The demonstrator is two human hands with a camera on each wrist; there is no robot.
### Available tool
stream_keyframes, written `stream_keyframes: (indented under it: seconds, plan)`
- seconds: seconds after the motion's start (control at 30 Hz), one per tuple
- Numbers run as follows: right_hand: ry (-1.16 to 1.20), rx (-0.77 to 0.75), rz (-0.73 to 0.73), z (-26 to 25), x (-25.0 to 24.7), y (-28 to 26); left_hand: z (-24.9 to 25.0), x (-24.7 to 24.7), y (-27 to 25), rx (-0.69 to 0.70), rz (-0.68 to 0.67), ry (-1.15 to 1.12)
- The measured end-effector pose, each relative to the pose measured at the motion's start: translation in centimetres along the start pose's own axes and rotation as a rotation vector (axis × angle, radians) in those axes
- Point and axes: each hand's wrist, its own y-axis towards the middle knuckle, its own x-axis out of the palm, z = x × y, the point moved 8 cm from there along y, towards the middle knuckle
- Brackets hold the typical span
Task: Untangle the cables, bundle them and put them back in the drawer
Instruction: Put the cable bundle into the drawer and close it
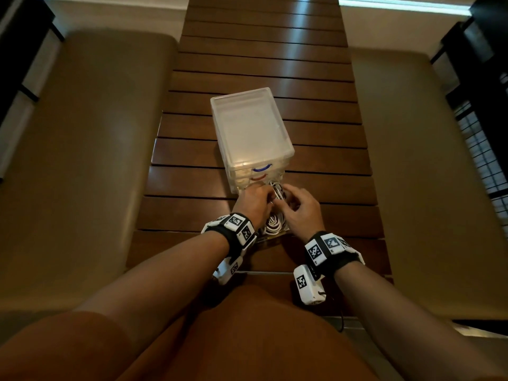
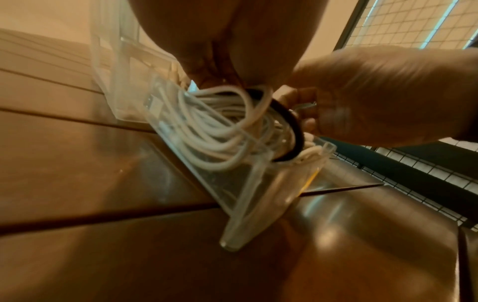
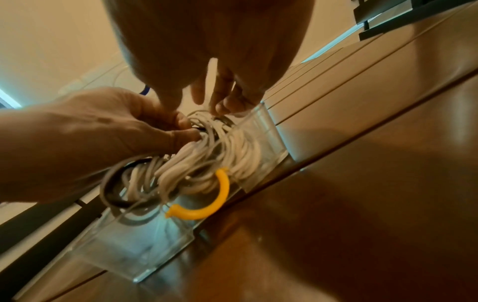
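Note:
A tangle of white cables (image 1: 275, 224) with a black cable loop (image 2: 294, 126) lies in the pulled-out clear bottom drawer (image 2: 245, 204) of a small plastic drawer unit (image 1: 253, 127). The drawer has a yellow handle (image 3: 214, 204). My left hand (image 1: 268, 199) reaches into the tangle from the left, and in the right wrist view its fingers (image 3: 181, 132) pinch strands of the white cables (image 3: 207, 163). My right hand (image 1: 288, 200) comes in from the right with curled fingers (image 3: 225, 104) dipped into the far end of the pile. In the left wrist view it grips by the black loop.
The unit stands on a dark slatted wooden table (image 1: 316, 160), with blue (image 1: 261, 169) and red (image 1: 258, 177) handles on its upper drawers. Tan cushioned benches (image 1: 82, 160) flank the table on both sides. A dark grid panel (image 1: 483, 149) is at the far right.

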Motion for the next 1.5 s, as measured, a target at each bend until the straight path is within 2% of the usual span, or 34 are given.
stream_keyframes:
  seconds: [0.07,0.2,0.27,0.37,0.43,0.5,0.57,0.63,0.77,0.9,0.93,1.03,1.07,1.23,1.37,1.5]
  plan:
    - [-0.053,-0.034,-0.035,0.0,0.6,0.2,0.0,-0.2,0.0,-0.012,-0.029,-0.026]
    - [-0.109,-0.111,-0.003,-0.4,0.8,0.3,-0.8,-0.9,-0.2,-0.076,-0.071,-0.111]
    - [-0.185,-0.145,-0.015,-0.8,1.0,0.1,-1.1,-1.5,-1.3,-0.037,-0.062,-0.131]
    - [-0.283,-0.187,-0.067,-1.5,1.4,0.0,-2.2,-2.1,-3.4,0.054,-0.041,-0.044]
    - [-0.380,-0.239,-0.156,-2.1,2.0,-0.4,-3.8,-2.1,-3.8,-0.016,-0.025,-0.097]
    - [-0.460,-0.320,-0.170,-3.1,2.1,-0.8,-5.0,-2.0,-3.6,-0.115,0.000,-0.141]
    - [-0.395,-0.338,-0.134,-3.8,2.1,-1.2,-5.6,-1.8,-3.3,-0.182,0.007,-0.083]
    - [-0.287,-0.315,-0.187,-3.7,3.0,-1.4,-6.1,-1.7,-3.3,-0.244,0.018,-0.024]
    - [-0.516,-0.360,-0.363,-2.0,5.8,-1.9,-6.7,-1.0,-2.8,-0.361,-0.001,-0.015]
    - [-0.675,-0.342,-0.435,-1.1,6.9,-2.0,-7.1,-1.3,-2.5,-0.342,-0.107,-0.142]
    - [-0.697,-0.347,-0.432,-1.2,7.1,-2.1,-7.5,-1.8,-2.5,-0.351,-0.085,-0.188]
    - [-0.734,-0.354,-0.407,-1.4,6.9,-2.1,-8.9,-4.1,-3.3,-0.440,0.117,-0.283]
    - [-0.747,-0.364,-0.394,-1.6,6.9,-2.1,-9.0,-4.3,-3.4,-0.457,0.148,-0.308]
    - [-0.763,-0.396,-0.431,-1.6,7.2,-2.1,-8.1,-3.2,-2.7,-0.473,0.175,-0.349]
    - [-0.744,-0.399,-0.424,-1.7,7.2,-1.9,-8.3,-2.9,-2.3,-0.549,0.223,-0.404]
    - [-0.702,-0.407,-0.421,-1.9,7.0,-1.8,-8.5,-2.7,-1.7,-0.600,0.181,-0.455]
